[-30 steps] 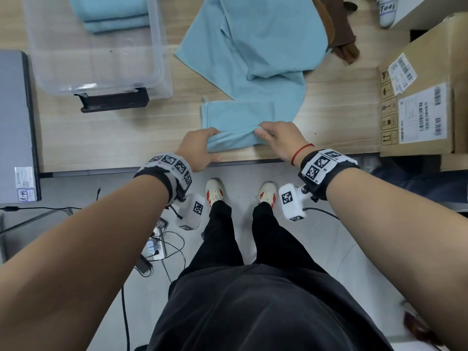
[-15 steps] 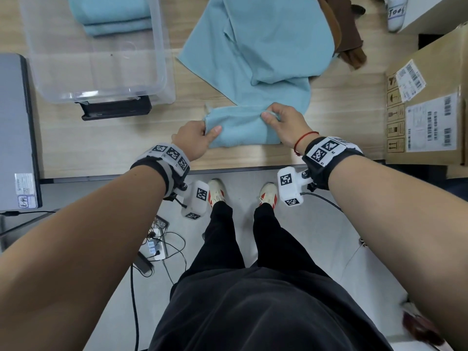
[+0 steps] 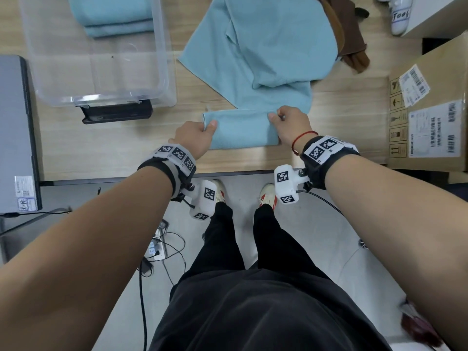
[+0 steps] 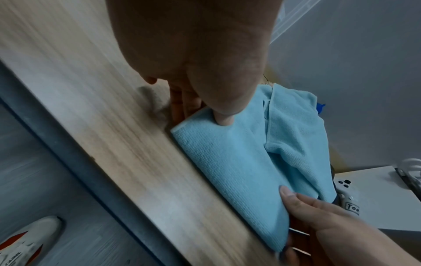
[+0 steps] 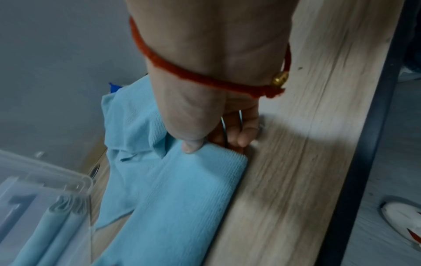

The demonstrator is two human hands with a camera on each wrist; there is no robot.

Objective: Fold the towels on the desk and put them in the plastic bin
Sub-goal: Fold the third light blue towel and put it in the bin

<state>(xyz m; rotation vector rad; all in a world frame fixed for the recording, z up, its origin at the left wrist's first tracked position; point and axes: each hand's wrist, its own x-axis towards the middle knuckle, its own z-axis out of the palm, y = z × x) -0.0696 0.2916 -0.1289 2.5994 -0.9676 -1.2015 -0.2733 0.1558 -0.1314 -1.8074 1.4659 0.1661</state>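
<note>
The towel is lying on the tabletop close to its near edge, with its near part doubled over into a flat band and the rest spreading away in loose folds. The left hand is pinching the band's left end, thumb on top and fingers tucked beneath the cloth. The right hand is gripping the band's right end, thumb pressing down from above; in the right wrist view its fingers are curling under the fold, though blur is making it hard to say how many are actually touching cloth. Farther back on the left, the plastic bin is sitting on the tabletop with two folded blue towels lying inside it at its far end. Just beyond the loose part of the towel, a brown cloth is lying partly under it. A cardboard box is standing at the right.
</note>
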